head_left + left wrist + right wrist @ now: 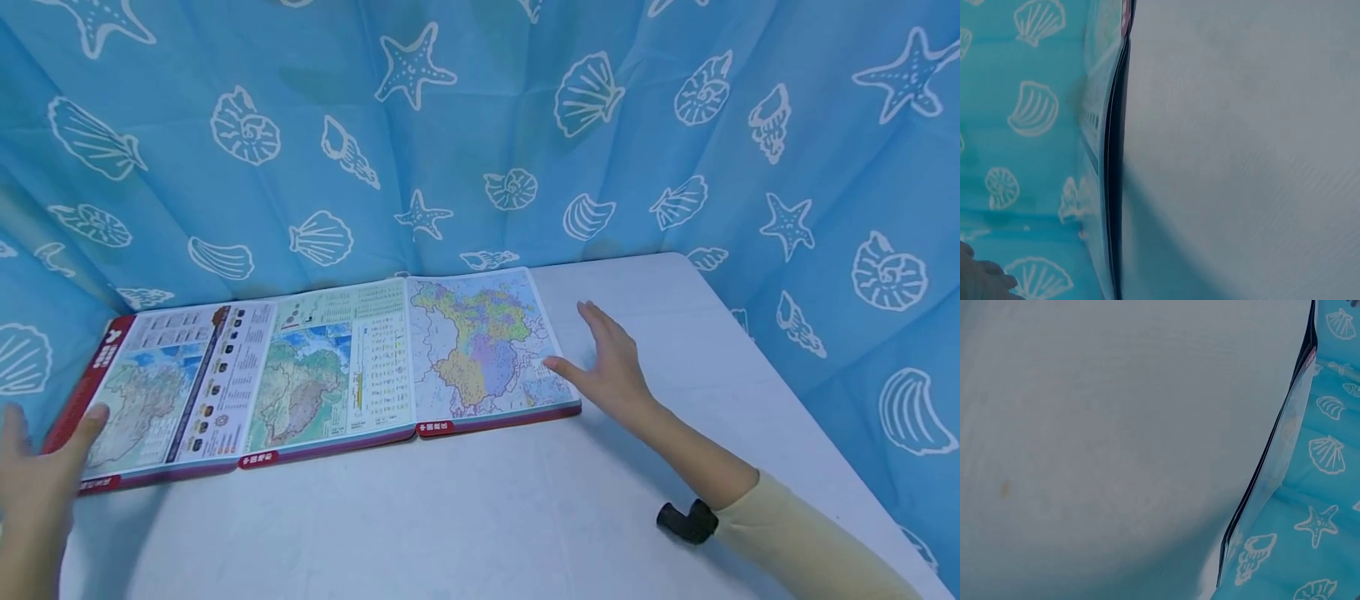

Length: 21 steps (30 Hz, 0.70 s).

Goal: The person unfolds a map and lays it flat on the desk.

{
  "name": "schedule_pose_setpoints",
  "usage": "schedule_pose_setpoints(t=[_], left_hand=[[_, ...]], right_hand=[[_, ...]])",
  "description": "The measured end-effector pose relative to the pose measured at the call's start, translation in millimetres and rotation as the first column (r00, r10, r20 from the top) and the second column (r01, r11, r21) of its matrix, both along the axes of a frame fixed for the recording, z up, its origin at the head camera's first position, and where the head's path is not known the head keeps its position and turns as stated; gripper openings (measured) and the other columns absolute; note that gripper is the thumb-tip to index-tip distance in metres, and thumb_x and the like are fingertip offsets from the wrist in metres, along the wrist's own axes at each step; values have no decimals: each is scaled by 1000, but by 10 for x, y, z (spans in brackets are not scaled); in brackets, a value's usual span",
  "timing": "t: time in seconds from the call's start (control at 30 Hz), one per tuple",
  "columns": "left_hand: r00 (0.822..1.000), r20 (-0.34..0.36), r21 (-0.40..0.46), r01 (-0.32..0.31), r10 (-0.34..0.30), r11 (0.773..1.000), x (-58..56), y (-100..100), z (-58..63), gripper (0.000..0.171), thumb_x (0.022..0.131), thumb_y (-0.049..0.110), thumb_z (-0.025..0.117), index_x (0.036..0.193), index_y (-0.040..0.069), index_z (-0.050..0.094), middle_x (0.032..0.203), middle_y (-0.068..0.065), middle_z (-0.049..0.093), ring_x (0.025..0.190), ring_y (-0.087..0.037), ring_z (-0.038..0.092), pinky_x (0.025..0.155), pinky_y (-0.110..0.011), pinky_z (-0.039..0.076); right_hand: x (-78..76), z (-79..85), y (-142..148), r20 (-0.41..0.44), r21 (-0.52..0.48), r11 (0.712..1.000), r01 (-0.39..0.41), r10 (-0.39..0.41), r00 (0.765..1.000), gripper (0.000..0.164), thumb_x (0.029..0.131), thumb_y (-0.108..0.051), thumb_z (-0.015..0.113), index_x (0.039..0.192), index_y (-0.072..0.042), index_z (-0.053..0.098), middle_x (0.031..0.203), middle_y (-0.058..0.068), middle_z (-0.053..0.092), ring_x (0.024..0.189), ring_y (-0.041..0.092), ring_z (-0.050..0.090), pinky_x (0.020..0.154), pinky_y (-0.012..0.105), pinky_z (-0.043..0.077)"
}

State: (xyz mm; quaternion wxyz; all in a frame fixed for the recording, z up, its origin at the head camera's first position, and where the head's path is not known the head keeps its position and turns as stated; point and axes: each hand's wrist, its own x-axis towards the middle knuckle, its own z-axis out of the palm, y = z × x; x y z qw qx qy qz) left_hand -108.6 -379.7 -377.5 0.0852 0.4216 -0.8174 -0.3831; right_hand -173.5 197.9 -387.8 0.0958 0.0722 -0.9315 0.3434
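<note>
Three map sheets lie side by side in a row at the back of the table: a left map [142, 400] with a red left border, a middle map [303, 387] and a right map [487, 342] in several colours. Dark red tabs with white characters mark their front edges. My left hand [45, 475], fingers spread, is at the left map's outer end and overlaps its corner in the head view; its fingertips [988, 278] show in the left wrist view. My right hand [611, 371] holds nothing, thumb and fingers apart, its thumb overlapping the right map's right edge.
A white cloth-covered table [360, 525] extends in front of the maps. Behind and to the right hangs a blue curtain [465, 108] printed with white shells and starfish. A black fitting [688, 522] sits at my right sleeve [802, 542].
</note>
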Motion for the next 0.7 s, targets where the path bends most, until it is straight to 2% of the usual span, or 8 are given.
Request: schedule_pose_setpoints(t=[0.13,0.2,0.27,0.33,0.4,0.47,0.63,0.7], left_hand=[[992,-45,-49,112,-114,993,-129,-169,-314,104,79,69,52,145,33,-21,157,-1,-16,143,-35,-12,106,-67,5],[985,-47,-89,162,-166,983,-176,-191,-407,105,80,66,55,144,33,-21,156,1,-18,143,-33,-14,106,-67,4],[976,-50,-122,203,-211,971,-184,-98,-387,106,81,62,59,144,33,-22,156,3,-19,143,-32,-15,106,-68,3],[966,-59,-152,241,-252,959,-167,76,-277,107,82,57,61,145,31,-21,155,4,-20,143,-31,-15,105,-68,3],[946,-64,-216,299,-319,929,-122,280,-139,107,83,56,61,146,27,-20,155,0,-20,142,-33,-16,105,-67,-2],[911,-39,-313,378,-410,871,-60,494,31,103,86,53,57,148,18,-17,155,-6,-20,141,-35,-17,106,-66,-9],[803,86,-564,527,-590,636,50,865,219,105,86,66,43,148,0,-10,153,-24,-15,138,-46,-15,103,-69,-14],[774,121,-601,555,-622,574,43,969,228,109,83,71,43,149,1,-7,153,-25,-13,138,-47,-13,102,-71,-13]], right_hand=[[-9,36,2,-127,158,987,-10,30,991,95,74,-45,75,146,-3,30,152,20,26,140,38,22,110,64,12],[-3,51,5,-180,230,973,-13,55,982,97,73,-48,75,146,-2,31,151,21,26,139,38,22,111,63,8],[9,67,7,-226,291,957,-13,82,971,98,72,-51,74,145,-2,32,151,21,27,139,38,22,112,63,6],[21,87,7,-260,342,940,-11,106,960,100,71,-54,73,145,-2,32,151,21,26,139,39,21,111,63,4],[35,110,7,-282,381,924,-8,124,951,101,70,-56,72,146,-3,31,151,22,25,139,39,21,111,63,2],[46,135,2,-291,412,911,-6,138,947,102,70,-57,71,146,-3,31,152,22,25,139,40,20,111,64,0],[66,188,-10,-261,472,882,-6,147,954,104,71,-60,69,147,-3,28,153,23,22,140,41,17,110,64,-5],[71,208,-17,-224,495,869,-16,145,964,105,72,-62,67,148,-3,25,154,23,19,141,42,14,110,65,-8]])
